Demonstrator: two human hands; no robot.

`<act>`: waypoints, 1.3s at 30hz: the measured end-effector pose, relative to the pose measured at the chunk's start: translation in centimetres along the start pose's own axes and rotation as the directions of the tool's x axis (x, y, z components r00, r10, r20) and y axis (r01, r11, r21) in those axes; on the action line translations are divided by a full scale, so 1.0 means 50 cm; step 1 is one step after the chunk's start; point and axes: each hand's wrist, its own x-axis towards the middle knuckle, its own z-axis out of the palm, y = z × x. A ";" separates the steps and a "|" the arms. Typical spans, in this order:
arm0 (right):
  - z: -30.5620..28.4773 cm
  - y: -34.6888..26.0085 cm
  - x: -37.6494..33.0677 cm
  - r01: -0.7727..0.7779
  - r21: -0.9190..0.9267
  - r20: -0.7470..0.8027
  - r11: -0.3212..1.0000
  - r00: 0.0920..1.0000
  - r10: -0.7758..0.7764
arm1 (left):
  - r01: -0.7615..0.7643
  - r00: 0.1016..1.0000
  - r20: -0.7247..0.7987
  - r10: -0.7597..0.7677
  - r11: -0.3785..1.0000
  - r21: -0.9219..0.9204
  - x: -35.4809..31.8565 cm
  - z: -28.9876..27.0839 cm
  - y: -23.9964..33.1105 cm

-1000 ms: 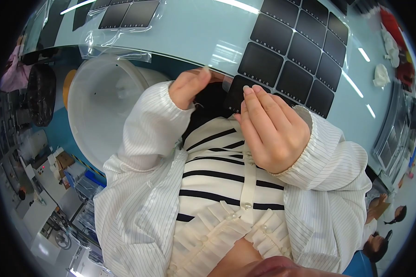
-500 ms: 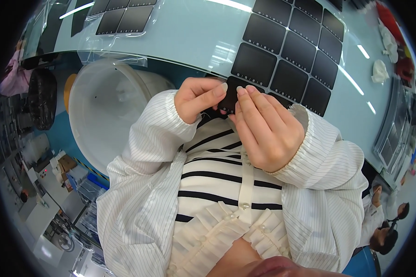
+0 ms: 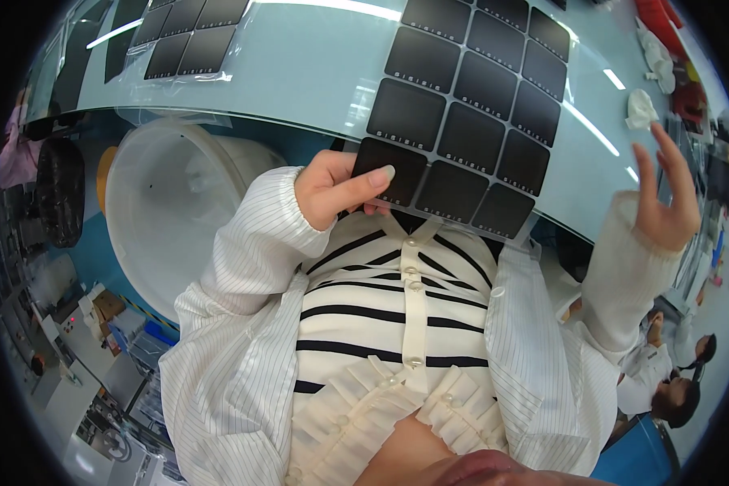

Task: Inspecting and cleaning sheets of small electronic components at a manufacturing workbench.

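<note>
A clear sheet with rows of black rounded panels (image 3: 471, 136) lies on the glass-topped table, its near end reaching past the table edge toward my chest. My left hand (image 3: 342, 186) grips its near left corner, thumb on top of a black panel and fingers underneath. Off to the right, my right hand (image 3: 666, 194) is raised with its fingers apart and holds nothing. Just beyond those fingers is a crumpled white cloth or tissue (image 3: 641, 109) on the table.
A large whitish tub (image 3: 166, 211) stands below the table edge at left. Another sheet of black panels (image 3: 190, 36) lies at the far left of the table (image 3: 300, 69). Flat framed pieces and red items (image 3: 658, 12) sit along the right side. Other people (image 3: 660, 373) are at lower right.
My right hand has let go of the sheet's near corner and swung out to the right, its fingers opening. My left hand keeps its hold on the corner.
</note>
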 end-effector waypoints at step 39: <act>0.222 -0.170 0.197 0.255 0.459 -0.054 0.851 0.964 -0.260 | 0.112 0.961 -0.252 -0.113 0.994 -0.017 0.004 0.009 0.023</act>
